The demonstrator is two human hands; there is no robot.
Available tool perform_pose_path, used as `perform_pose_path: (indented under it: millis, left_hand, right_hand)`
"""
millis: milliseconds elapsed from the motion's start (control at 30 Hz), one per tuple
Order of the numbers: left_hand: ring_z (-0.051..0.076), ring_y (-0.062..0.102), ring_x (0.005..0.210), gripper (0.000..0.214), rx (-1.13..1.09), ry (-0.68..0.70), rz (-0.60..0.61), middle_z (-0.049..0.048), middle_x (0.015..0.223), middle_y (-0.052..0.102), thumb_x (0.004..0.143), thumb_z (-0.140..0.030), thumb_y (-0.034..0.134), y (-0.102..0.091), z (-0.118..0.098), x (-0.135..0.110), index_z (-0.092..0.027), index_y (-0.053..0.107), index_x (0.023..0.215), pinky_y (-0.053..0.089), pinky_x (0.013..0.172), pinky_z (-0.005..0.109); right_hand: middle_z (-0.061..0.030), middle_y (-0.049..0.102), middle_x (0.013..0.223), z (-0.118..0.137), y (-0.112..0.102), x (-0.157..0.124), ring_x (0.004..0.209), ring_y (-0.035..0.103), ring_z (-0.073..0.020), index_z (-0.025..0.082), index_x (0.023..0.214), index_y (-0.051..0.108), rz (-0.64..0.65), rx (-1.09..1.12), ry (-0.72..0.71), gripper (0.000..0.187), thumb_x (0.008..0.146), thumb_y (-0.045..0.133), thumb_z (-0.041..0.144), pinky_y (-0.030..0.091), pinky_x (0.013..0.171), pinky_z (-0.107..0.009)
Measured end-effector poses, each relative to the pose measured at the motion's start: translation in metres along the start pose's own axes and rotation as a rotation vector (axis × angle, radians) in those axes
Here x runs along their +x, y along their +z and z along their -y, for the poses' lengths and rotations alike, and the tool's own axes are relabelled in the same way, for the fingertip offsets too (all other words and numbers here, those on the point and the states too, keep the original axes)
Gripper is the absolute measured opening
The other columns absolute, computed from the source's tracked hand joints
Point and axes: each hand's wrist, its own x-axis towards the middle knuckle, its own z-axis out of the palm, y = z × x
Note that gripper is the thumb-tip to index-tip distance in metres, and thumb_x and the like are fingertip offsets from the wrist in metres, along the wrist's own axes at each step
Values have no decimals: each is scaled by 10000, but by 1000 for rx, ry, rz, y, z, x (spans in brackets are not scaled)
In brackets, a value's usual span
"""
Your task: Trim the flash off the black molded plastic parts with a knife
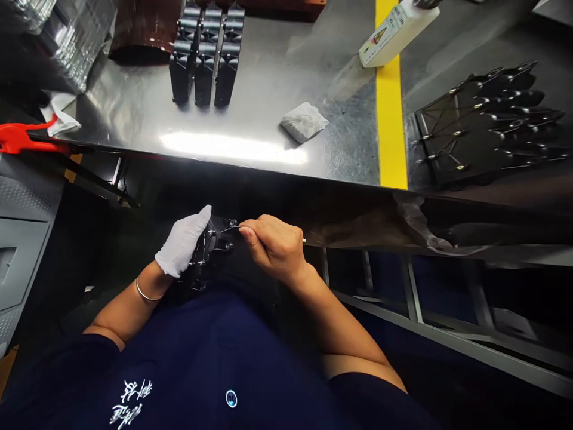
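My left hand [184, 242], in a white glove, wraps round a black plastic part [210, 254] with small metal screws, held in my lap below the table edge. My right hand [273, 246] is bare and pinched on a thin metal tool [229, 228] whose tip touches the top of the part. The tool's other end pokes out behind my fist. Much of the part is hidden by my hands and the dark background.
A steel table [250, 146] lies ahead with a yellow stripe [391, 119]. On it stand rows of black parts [206, 57], a crumpled white cloth [304, 121], a white bottle [396, 33] and a flat black fan-shaped piece [486, 125]. A red clamp [20, 137] sits at left.
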Motion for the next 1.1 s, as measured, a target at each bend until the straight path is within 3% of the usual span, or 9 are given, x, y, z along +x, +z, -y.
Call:
perform_pose_path:
  millis: [267, 533, 800, 933, 1100]
  left_hand:
    - [115, 469, 535, 508, -1, -12, -5, -8, 591, 533, 802, -670, 531, 1, -2, -1, -179, 581, 680, 415, 512, 263]
    - [108, 438, 524, 500, 6, 0, -25, -7, 582, 537, 815, -651, 526, 0, -4, -1, -192, 544, 617, 397, 494, 257]
    - [106, 466, 566, 492, 57, 82, -21, -10, 606, 550, 832, -618, 527, 1, -8, -4, -179, 564, 611, 426, 553, 252]
    - [96, 439, 575, 493, 67, 112, -73, -18, 611, 533, 822, -620, 541, 2, -12, -6, -164, 583, 640, 410, 561, 248]
    - [95, 411, 561, 485, 71, 101, -102, -19, 596, 512, 809, -613, 561, 1, -13, -5, -167, 568, 618, 390, 538, 250]
  right_hand:
    - [-6, 579, 589, 0, -1, -2, 528, 491, -102, 163, 778, 626, 19, -64, 15, 243, 958, 470, 212, 367, 535, -236]
    - [3, 544, 559, 5, 4, -3, 508, 471, -100, 166, 742, 615, 83, 37, 72, 274, 964, 464, 223, 354, 526, -241]
    - [0, 589, 603, 2, -6, 0, 497, 501, -75, 157, 733, 613, 162, 469, 76, 275, 959, 457, 180, 379, 494, -203]
    - [-9, 596, 592, 2, -6, -2, 506, 508, -90, 156, 772, 634, 39, 306, 93, 240, 950, 481, 200, 389, 503, -216]
    - [-12, 603, 586, 4, -3, -3, 493, 487, -86, 161, 727, 629, 108, 191, 108, 286, 958, 483, 246, 382, 512, -219]
